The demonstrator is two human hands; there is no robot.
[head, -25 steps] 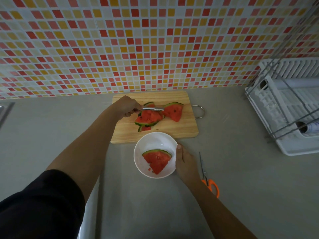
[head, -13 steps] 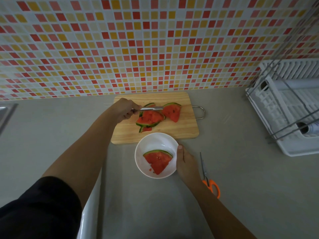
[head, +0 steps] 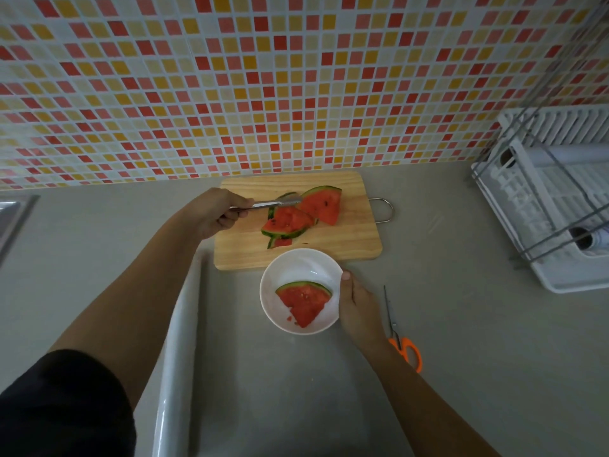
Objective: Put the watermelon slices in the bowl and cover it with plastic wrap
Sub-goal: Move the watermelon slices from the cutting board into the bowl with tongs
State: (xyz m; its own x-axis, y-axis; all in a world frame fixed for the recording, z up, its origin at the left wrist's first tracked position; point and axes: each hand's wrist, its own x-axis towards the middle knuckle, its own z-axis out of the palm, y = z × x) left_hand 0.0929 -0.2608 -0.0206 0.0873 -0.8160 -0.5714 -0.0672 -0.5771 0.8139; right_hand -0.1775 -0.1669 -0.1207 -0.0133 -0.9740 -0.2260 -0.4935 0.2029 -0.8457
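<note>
Barely moved: left hand (head: 214,211) grips tongs (head: 270,203) pointing right at the slices (head: 290,222); right hand (head: 359,301) holds the bowl (head: 296,263)

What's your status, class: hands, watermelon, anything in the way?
Left hand grips tongs, tips at slices on the board. Right hand holds bowl, one slice inside. Nothing between board and bowl.

The cutting board (head: 349,240) carries a pile of watermelon slices (head: 291,222), with tongs (head: 273,203) reaching them from the left. Just before it sits the bowl (head: 298,265) with one slice (head: 304,301) inside. The plastic wrap roll (head: 179,341) lies to its left, the scissors (head: 398,334) to its right, and the dish rack (head: 560,278) far right.
</note>
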